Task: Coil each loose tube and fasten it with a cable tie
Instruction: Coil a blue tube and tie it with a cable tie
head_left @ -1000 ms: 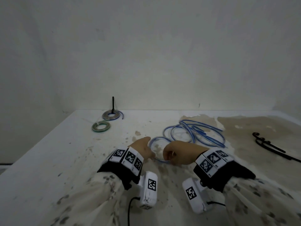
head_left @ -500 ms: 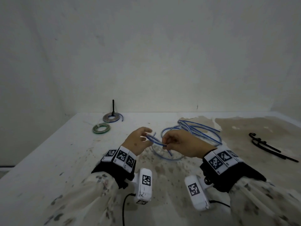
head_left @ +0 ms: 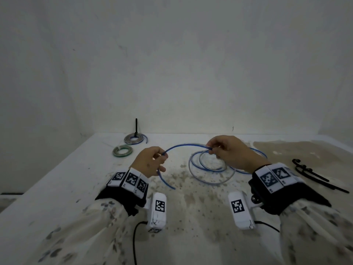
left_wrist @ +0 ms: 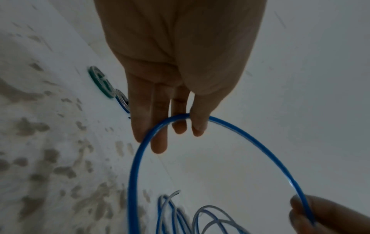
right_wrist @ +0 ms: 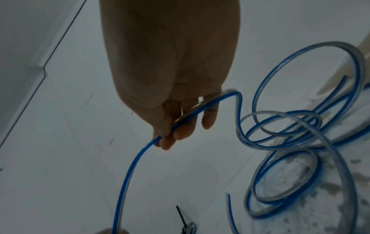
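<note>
Blue tube point(head_left: 186, 145): An arc of it is held up between the two hands at the centre of the head view; its free end hangs below the left hand, and the rest lies in loose loops point(head_left: 209, 169) on the counter point(head_left: 57, 180) just right of centre.
Left hand point(head_left: 150, 163): The tube is pinched near its free end between thumb and fingertips point(left_wrist: 197, 125); in the left wrist view the other fingers lie nearly straight behind it.
Right hand point(head_left: 228, 153): The grip is narrow and closed on the tube, which is seen in the right wrist view running between the thumb and the curled fingers point(right_wrist: 181, 131).
Step in hand: Judged to be the forming of the first turn of the coil.
How it is done well: The right-hand section should be brought round to the left-hand pinch so that a small, even loop is closed. Each further turn should be laid flat against the one before, with slack fed from the loose loops without kinks. The tube looks springy, so the stack should be kept pinched until it is tied.
Finished coils: A green coil point(head_left: 122, 150) and a grey-blue coil point(head_left: 133, 139) lie at the counter's far left, the latter with a black tie tail point(head_left: 136, 125) standing upright.
Cable ties point(head_left: 313, 174): Black ties lie at the right edge of the counter, well apart from the hands.
</note>
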